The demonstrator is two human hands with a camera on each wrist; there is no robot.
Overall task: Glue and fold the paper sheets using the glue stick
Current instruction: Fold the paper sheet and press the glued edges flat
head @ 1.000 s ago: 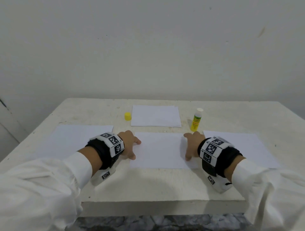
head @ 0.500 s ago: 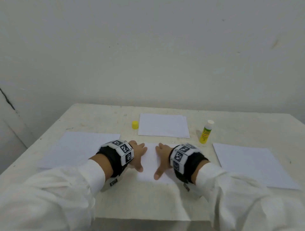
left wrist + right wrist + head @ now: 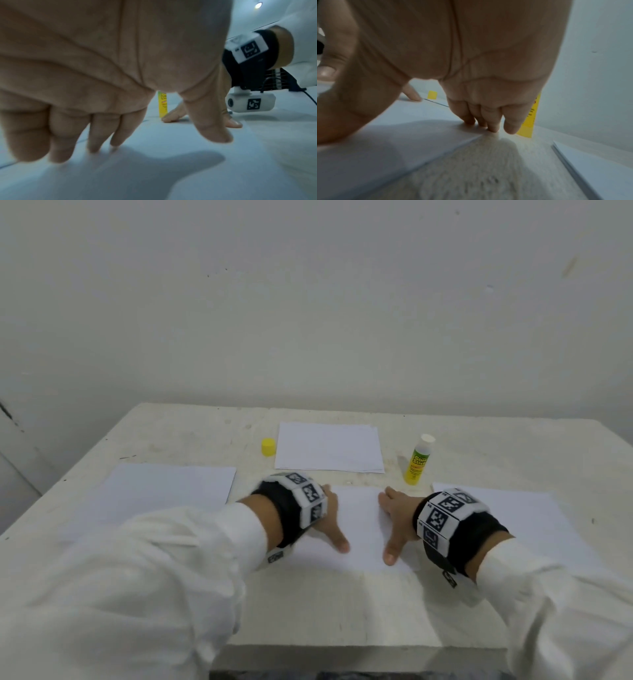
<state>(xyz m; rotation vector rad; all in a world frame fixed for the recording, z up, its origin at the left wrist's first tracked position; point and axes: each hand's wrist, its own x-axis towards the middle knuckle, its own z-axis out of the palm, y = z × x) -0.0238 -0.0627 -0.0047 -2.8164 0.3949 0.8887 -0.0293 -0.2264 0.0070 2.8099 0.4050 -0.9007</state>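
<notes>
A white paper sheet (image 3: 363, 529) lies at the table's near middle. My left hand (image 3: 335, 520) rests flat on its left part, fingers spread and straight. My right hand (image 3: 394, 522) presses flat on its right part, thumb pointing toward me. In the left wrist view my fingertips (image 3: 96, 143) touch the paper (image 3: 154, 169). The right wrist view shows my fingertips (image 3: 489, 124) at the sheet's (image 3: 393, 142) far right corner. The glue stick (image 3: 418, 460) stands upright and uncapped behind my right hand; its yellow cap (image 3: 268, 447) sits apart to the left.
A smaller white sheet (image 3: 329, 447) lies at the back between cap and glue stick. Larger sheets lie on the left (image 3: 164, 494) and right (image 3: 520, 518). The table (image 3: 325, 611) ends close to me, and a plain wall stands behind it.
My right hand slid left across the sheet toward my left hand, then back to the right. My left hand stayed on the sheet's left part. The head view has shifted.
</notes>
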